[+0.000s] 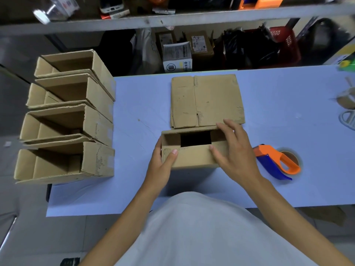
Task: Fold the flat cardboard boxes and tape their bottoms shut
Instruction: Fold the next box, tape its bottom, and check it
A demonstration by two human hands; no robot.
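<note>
Head view looks down on a pale blue table point(134, 104), and everything sits around the half-folded cardboard box point(192, 158) at its near middle. That box stands with its flaps partly turned in, leaving a dark rectangular gap in the middle; nothing can be made out inside it. Left hand point(163, 162) grips the box's left end, thumb laid across the near flap, the other fingers hidden behind the side. Right hand point(232, 150) lies on the box's right part with fingers spread and fairly straight, pressing the flaps down rather than clasping them. Just beyond the box, touching or nearly touching its far edge, lies a stack of flat cardboard boxes point(207, 100). Right of the box, near but apart, rests an orange and blue tape dispenser point(276, 162) with a brown roll in it. Well to the left, hanging over the table's left edge, four assembled boxes point(69, 116) lie on their sides in a row, their open mouths facing left and showing only bare cardboard inside
</note>
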